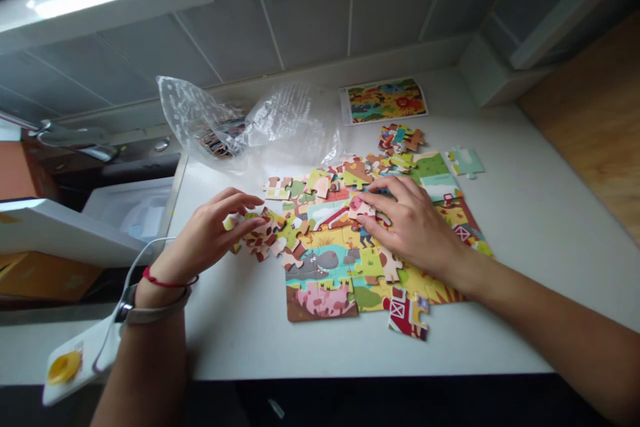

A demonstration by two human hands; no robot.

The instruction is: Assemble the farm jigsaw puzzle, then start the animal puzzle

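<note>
A mostly joined jigsaw puzzle (320,263) with a hippo picture lies on the white counter, and loose pieces rest over parts of it. My right hand (405,217) is above its middle, thumb and fingers closed around a pink puzzle piece (358,208). To the left, my left hand (220,223) hovers at a heap of loose puzzle pieces (263,233). Its thumb and fingers are apart, and I see nothing held between them. A joined pink pig section (325,299) overlaps the puzzle's lower left. Red barn pieces (406,315) lie at the near edge.
Behind the puzzle sit a clear plastic bag (285,120) with pieces inside and a picture card (385,100). A pale green piece (466,161) lies at the right. On the left are a white power strip (83,360) with a cable and several boxes (45,277).
</note>
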